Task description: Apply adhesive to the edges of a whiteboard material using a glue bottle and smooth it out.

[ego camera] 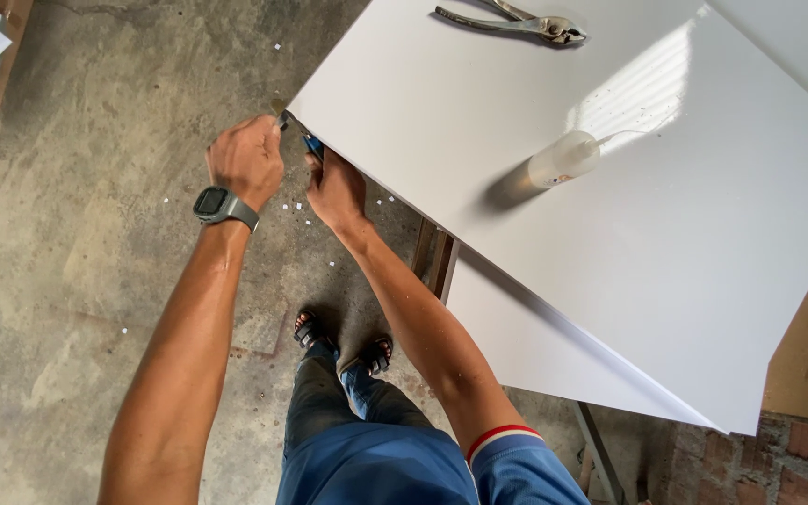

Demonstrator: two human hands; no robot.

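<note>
At the upper middle-left of the frame, the left hand (247, 159) is fisted around a small metal tool (280, 111) whose tip pokes up and right toward the corner of the white panel (554, 234). The right hand (334, 192), just right of it, pinches a blue-handled tool (313, 144) against the panel's edge, its long axis running diagonally along that edge.
</note>
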